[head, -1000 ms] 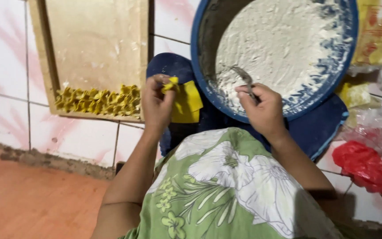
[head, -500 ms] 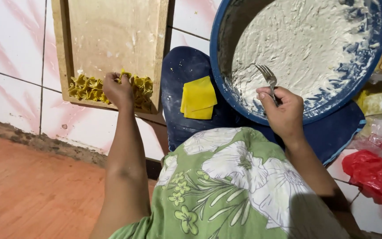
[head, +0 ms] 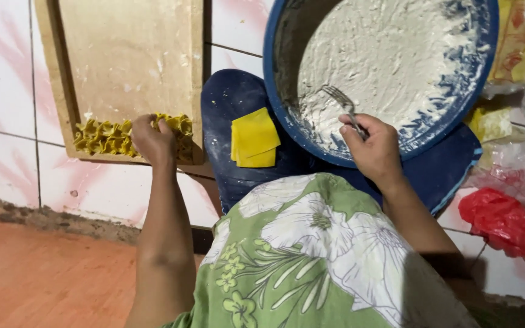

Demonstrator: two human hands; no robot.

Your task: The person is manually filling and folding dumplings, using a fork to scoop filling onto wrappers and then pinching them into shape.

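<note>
Folded yellow dumplings sit in a tight row along the near edge of a wooden tray, and our left hand rests on top of that row, fingers curled down over the pieces near its right end; we cannot tell whether the fingers actually pinch one or only press on them. Our right hand is closed around the handle of a metal fork, whose tines point up into a large blue basin coated with pale, floury paste. The basin leans over a dark blue surface dusted with flour, where a small stack of square yellow wrappers lies between our two hands, just beside the basin's rim and apart from the tray. Our lap below is covered by green cloth with white flowers. To the right a crumpled red plastic bag lies on the white tiles, near some clear plastic.
</note>
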